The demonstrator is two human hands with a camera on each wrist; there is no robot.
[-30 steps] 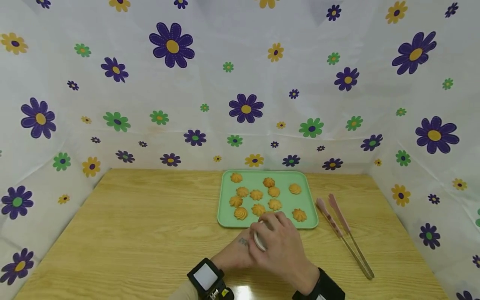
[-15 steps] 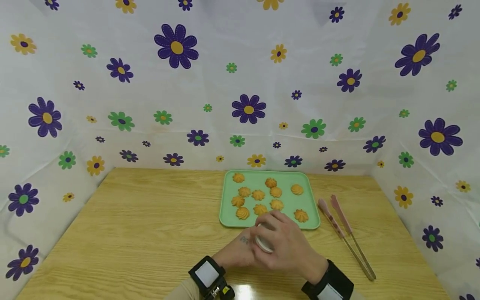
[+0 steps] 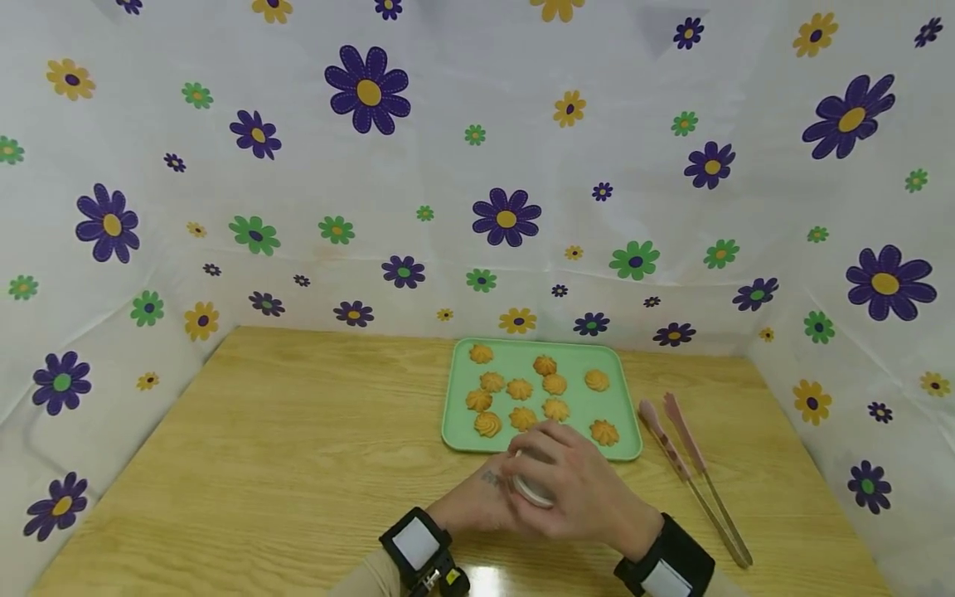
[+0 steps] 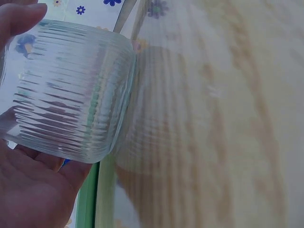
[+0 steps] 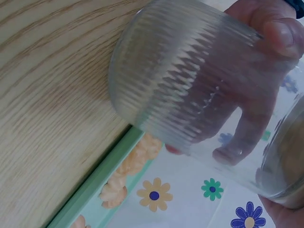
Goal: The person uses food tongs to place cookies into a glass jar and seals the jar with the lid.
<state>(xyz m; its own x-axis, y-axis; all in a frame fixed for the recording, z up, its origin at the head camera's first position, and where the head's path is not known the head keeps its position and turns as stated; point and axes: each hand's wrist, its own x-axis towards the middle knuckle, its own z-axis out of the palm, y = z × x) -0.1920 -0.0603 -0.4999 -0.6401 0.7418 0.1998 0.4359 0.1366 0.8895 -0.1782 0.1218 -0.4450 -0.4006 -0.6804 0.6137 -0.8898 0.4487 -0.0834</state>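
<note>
Just in front of the green tray (image 3: 451,414), my left hand (image 3: 477,497) grips a clear ribbed glass jar (image 4: 71,90), thumb on one side and fingers on the other. The jar's base points down at the table, as the right wrist view shows. Over its top my right hand (image 3: 585,497) holds the round lid (image 3: 533,491) with curled fingers; the lid's pale rim shows between thumb and fingers. Several piped cookies (image 3: 488,424) lie spread on the tray beyond the hands. In the head view the hands hide most of the jar.
To the right of the tray, a pair of tongs (image 3: 697,481) with pink tips and metal arms lies on the wooden table (image 3: 298,431). A white flowered cloth (image 3: 440,166) encloses the table at the back and both sides.
The right wrist has swung a little to the right with its fingers still on the lid, so more of the lid shows. The left hand keeps its hold. The head view has shifted slightly.
</note>
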